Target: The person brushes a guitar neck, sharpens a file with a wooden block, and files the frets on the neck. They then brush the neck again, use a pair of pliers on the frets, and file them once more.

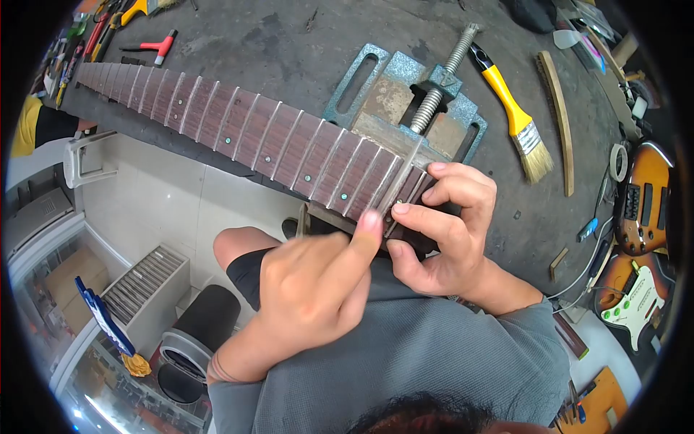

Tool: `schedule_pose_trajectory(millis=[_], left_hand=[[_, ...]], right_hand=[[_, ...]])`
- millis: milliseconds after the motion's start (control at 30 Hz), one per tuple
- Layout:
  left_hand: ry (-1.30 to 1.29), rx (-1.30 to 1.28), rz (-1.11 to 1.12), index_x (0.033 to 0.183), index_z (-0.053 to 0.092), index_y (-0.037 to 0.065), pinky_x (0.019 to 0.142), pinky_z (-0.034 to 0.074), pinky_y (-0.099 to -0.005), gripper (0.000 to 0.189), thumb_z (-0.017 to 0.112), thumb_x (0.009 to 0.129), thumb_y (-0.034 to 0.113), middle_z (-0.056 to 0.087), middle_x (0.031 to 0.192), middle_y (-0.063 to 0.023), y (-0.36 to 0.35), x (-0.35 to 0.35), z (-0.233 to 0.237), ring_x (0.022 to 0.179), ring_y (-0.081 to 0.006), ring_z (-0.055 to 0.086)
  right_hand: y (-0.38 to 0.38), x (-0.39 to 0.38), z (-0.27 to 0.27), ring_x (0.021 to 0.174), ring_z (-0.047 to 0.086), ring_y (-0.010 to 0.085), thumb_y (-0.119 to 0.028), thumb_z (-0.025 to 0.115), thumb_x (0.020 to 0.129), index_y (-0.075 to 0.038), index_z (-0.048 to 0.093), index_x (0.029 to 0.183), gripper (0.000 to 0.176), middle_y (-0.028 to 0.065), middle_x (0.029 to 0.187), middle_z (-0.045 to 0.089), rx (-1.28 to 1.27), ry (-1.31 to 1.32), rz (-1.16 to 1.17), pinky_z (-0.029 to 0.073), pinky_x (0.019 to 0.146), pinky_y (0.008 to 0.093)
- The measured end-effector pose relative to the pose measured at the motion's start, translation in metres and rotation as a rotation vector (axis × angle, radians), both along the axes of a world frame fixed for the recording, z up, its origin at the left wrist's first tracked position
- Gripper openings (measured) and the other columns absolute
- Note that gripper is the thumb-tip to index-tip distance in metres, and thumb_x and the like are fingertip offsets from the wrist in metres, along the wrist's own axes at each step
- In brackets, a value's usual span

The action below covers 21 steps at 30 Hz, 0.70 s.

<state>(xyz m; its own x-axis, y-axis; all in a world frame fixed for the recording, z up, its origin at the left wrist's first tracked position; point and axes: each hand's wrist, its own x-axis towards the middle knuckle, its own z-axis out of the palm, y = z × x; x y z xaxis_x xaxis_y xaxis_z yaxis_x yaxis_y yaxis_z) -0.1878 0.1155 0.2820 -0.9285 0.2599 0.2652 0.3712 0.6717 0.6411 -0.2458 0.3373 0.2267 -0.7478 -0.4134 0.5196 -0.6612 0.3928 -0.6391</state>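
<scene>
A guitar neck (264, 141) with a dark wooden fretboard, metal frets and green dot inlays runs diagonally along the bench edge. My left hand (311, 286), partly blurred, is closed with its index finger stretched onto the lower end of a thin, blurred file-like strip (407, 170). This strip lies across the fretboard, nearly in line with the frets. My right hand (452, 224) is closed around the neck's near end, fingertips on the fretboard and thumb at its lower edge. Behind that end stands a blue metal vise (405, 101); whether it clamps the neck is hidden.
A yellow-handled brush (513, 112) and a narrow wooden-backed brush (557, 123) lie right of the vise. A red T-handle tool (160, 48) is at the far left. Guitar bodies (645, 199) stand at right; a black bin (202, 325) is on the floor.
</scene>
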Motion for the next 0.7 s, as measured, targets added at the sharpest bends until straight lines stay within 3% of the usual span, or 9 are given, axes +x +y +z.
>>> schedule_pose_trajectory(millis=[133,267,433,567,633,700], left_hand=[[-0.087,0.005,0.012,0.134,0.074,-0.007,0.053,0.048,-0.0374,0.051,0.077,0.083,-0.005,0.061,0.076,-0.0055,-0.013,0.036,0.006,0.059,-0.0227,0.062],[0.011,0.062,0.001,0.131,0.076,-0.009,0.053,0.048,-0.0365,0.050,0.078,0.081,-0.005,0.058,0.072,-0.0047,0.002,-0.012,-0.005,0.056,-0.0215,0.059],[-0.040,0.043,0.005,0.135,0.075,-0.008,0.053,0.048,-0.0369,0.054,0.077,0.081,-0.005,0.058,0.072,-0.0046,-0.012,0.028,-0.002,0.056,-0.0221,0.059],[0.025,0.024,0.010,0.139,0.074,-0.006,0.053,0.049,-0.0376,0.057,0.078,0.082,-0.002,0.060,0.075,-0.0052,0.002,-0.007,-0.002,0.056,-0.0233,0.059],[-0.022,0.035,0.042,0.132,0.076,-0.005,0.054,0.044,-0.0368,0.047,0.076,0.085,-0.012,0.062,0.069,-0.0044,0.006,-0.011,0.004,0.054,-0.0224,0.062],[-0.068,0.044,0.048,0.133,0.076,-0.005,0.053,0.041,-0.0371,0.048,0.076,0.085,-0.011,0.062,0.069,-0.0025,-0.006,0.020,0.006,0.054,-0.0221,0.062]], right_hand=[[0.001,0.000,0.003,0.121,0.063,0.0341,-0.026,0.091,0.074,-0.020,0.081,0.119,0.047,0.0056,0.114,0.059,0.022,-0.021,0.007,0.046,0.101,0.0501],[0.000,0.001,0.002,0.120,0.063,0.0339,-0.027,0.092,0.074,-0.020,0.080,0.120,0.048,0.0059,0.114,0.058,0.011,-0.013,0.001,0.047,0.101,0.0502],[0.000,0.000,0.003,0.120,0.063,0.0341,-0.026,0.092,0.073,-0.020,0.080,0.121,0.050,0.0064,0.114,0.058,0.020,-0.010,0.003,0.048,0.101,0.0501],[-0.002,0.001,0.001,0.120,0.063,0.0345,-0.026,0.091,0.073,-0.019,0.080,0.121,0.049,0.0071,0.114,0.058,0.012,0.011,-0.005,0.049,0.102,0.0496],[-0.001,-0.001,0.000,0.119,0.062,0.0345,-0.026,0.091,0.074,-0.018,0.080,0.120,0.048,0.0075,0.114,0.058,0.020,0.023,-0.005,0.050,0.103,0.0494],[-0.002,-0.002,0.003,0.117,0.062,0.0342,-0.026,0.091,0.075,-0.017,0.080,0.121,0.048,0.0080,0.114,0.058,0.026,0.024,0.007,0.050,0.103,0.0491]])
